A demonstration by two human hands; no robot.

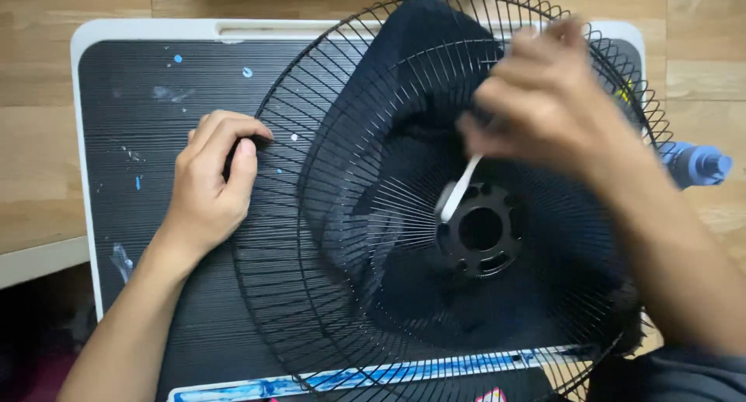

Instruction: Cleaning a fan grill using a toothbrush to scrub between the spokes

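A black wire fan guard (373,309) lies on a black ribbed board with a white rim (140,83). Its round black hub with a centre hole (480,229) sits right of the middle. A dark cloth (404,76) lies under the wires. My left hand (211,186) grips the guard's left edge with curled fingers. My right hand (544,107) is over the guard's upper right, blurred, pinching a thin white stick-like tool (458,191) whose lower tip rests by the hub.
The board lies on a wooden floor (47,76) and carries blue and white paint flecks. A blue bottle-like thing (699,165) pokes out at the right edge. A blue-smeared white strip (373,377) runs along the board's near side.
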